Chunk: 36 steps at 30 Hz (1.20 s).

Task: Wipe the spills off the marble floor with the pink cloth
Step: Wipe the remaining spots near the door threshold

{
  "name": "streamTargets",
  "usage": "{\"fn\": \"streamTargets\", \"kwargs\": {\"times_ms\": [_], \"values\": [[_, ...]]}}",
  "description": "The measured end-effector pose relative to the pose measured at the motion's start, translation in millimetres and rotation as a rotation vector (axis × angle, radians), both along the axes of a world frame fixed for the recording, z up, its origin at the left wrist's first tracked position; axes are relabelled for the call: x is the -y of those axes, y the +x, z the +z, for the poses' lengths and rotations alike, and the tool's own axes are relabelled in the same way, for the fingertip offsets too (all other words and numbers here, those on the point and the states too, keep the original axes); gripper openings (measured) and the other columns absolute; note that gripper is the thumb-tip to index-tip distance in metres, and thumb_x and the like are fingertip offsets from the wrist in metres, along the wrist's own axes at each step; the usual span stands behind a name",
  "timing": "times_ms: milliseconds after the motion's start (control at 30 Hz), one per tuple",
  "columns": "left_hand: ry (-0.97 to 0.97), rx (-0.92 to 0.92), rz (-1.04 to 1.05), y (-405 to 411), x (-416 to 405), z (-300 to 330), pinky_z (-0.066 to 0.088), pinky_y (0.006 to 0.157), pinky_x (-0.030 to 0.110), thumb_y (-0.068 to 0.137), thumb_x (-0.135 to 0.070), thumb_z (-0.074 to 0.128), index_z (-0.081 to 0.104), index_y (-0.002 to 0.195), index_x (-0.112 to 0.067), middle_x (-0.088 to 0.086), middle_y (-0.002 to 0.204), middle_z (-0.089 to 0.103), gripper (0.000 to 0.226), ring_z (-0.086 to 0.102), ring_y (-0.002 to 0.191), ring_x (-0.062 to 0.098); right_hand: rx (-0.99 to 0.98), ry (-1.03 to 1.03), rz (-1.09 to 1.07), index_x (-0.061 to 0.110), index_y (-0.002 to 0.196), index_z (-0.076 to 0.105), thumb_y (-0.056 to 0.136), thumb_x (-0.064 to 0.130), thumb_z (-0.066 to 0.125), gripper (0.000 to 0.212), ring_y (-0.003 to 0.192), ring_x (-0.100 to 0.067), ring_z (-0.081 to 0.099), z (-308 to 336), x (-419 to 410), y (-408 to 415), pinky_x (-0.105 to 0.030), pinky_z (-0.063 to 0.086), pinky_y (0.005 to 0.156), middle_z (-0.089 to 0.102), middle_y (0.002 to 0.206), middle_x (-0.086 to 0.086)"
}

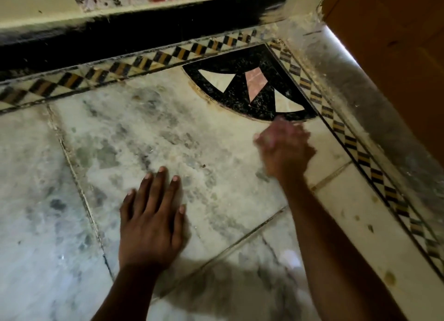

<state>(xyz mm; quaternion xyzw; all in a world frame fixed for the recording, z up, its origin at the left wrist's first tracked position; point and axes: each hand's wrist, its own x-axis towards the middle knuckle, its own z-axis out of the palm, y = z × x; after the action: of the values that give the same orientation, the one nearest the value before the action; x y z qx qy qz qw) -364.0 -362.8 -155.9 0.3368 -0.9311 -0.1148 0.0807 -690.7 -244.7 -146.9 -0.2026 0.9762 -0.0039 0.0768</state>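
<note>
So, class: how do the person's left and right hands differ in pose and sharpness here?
The left hand lies flat with fingers spread on the marble floor; the right hand is curled. The left is fairly sharp; the right is blurred. The left sits nearer the camera; the right is by the black inlay. Both are bare; no cloth shows.

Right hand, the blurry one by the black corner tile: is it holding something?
Cannot be told. The right hand is curled shut but blurred, and no pink cloth shows in it. The left hand lies flat on the floor, holding nothing.

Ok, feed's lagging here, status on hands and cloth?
Left hand flat, open on grey-veined marble floor. Right hand blurred, fist closed. Pink cloth not visible.
</note>
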Motion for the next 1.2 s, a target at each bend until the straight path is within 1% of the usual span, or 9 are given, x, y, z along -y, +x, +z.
{"fn": "streamTargets", "kwargs": {"times_ms": [133,267,367,467,567,767,867,1000,1200], "values": [[-0.003,-0.004,-0.003,1,-1,0,0.024,0.13,0.057,0.104,-0.048,0.033,0.034,0.168,-0.027,0.001,0.18,0.021,0.068,0.024,0.166,0.026,0.084,-0.135,-0.28,0.046,0.168,0.004,0.1,0.078,0.023,0.078,0.165,-0.046,-0.008,7,43,-52,-0.078,-0.002,0.124,-0.009,0.18,-0.016],[0.003,-0.014,-0.001,1,-2,5,0.025,0.129,0.057,0.104,-0.048,0.034,0.035,0.167,-0.027,0.001,0.179,0.023,0.067,0.025,0.165,0.027,0.032,-0.142,0.193,0.041,0.169,0.015,0.111,0.055,0.031,0.062,0.166,-0.042,0.0,9,63,-14,-0.069,0.006,0.13,0.0,0.181,-0.013],[0.004,-0.014,0.005,1,-2,8,0.024,0.129,0.056,0.104,-0.048,0.033,0.035,0.167,-0.028,0.001,0.179,0.023,0.066,0.025,0.165,0.027,0.426,-0.507,0.445,0.028,0.159,0.051,0.113,0.038,0.04,0.048,0.166,-0.028,0.02,23,44,43,-0.059,0.013,0.133,0.035,0.174,-0.007],[0.01,-0.023,0.0,1,-4,8,0.023,0.129,0.056,0.105,-0.05,0.031,0.035,0.167,-0.028,0.001,0.179,0.023,0.066,0.024,0.165,0.027,0.959,-1.143,0.175,0.012,0.134,0.073,0.11,0.032,0.053,0.038,0.139,-0.024,0.063,48,13,75,-0.041,0.045,0.12,0.072,0.141,-0.008],[0.002,-0.024,0.003,1,-3,7,0.023,0.128,0.055,0.104,-0.051,0.032,0.036,0.167,-0.028,0.001,0.179,0.024,0.066,0.026,0.165,0.027,0.783,-1.276,-0.16,0.008,0.128,0.075,0.104,0.025,0.066,0.031,0.119,-0.029,0.073,61,-15,70,-0.04,0.059,0.102,0.078,0.125,-0.014],[-0.007,-0.017,0.003,0,-3,7,0.024,0.127,0.056,0.104,-0.049,0.034,0.037,0.166,-0.027,0.003,0.178,0.026,0.066,0.027,0.164,0.029,-0.089,-0.939,-0.142,0.001,0.116,0.075,0.102,0.013,0.064,0.021,0.109,-0.03,0.07,57,-53,95,-0.047,0.058,0.099,0.075,0.115,-0.014],[-0.003,-0.023,0.001,0,-5,8,0.024,0.127,0.056,0.104,-0.05,0.033,0.037,0.166,-0.027,0.002,0.179,0.026,0.066,0.026,0.164,0.029,-0.002,-0.629,0.213,0.001,0.137,0.066,0.108,0.03,0.046,0.046,0.136,-0.031,0.057,30,-37,134,-0.043,0.046,0.118,0.064,0.144,-0.018],[-0.022,-0.035,0.006,0,-3,3,0.024,0.126,0.055,0.104,-0.051,0.033,0.036,0.166,-0.029,0.0,0.178,0.027,0.066,0.026,0.164,0.028,-0.048,-0.215,0.106,0.01,0.171,0.015,0.113,0.05,0.025,0.071,0.168,-0.033,0.004,4,14,131,-0.047,0.002,0.135,0.009,0.18,-0.014],[-0.031,-0.043,0.001,1,-4,5,0.027,0.126,0.056,0.104,-0.05,0.033,0.038,0.166,-0.027,0.002,0.178,0.027,0.066,0.029,0.164,0.029,-0.1,-0.113,0.545,0.031,0.171,0.017,0.111,0.057,0.022,0.066,0.168,-0.03,0.008,0,-41,149,-0.054,0.012,0.134,0.015,0.181,-0.002]]}}
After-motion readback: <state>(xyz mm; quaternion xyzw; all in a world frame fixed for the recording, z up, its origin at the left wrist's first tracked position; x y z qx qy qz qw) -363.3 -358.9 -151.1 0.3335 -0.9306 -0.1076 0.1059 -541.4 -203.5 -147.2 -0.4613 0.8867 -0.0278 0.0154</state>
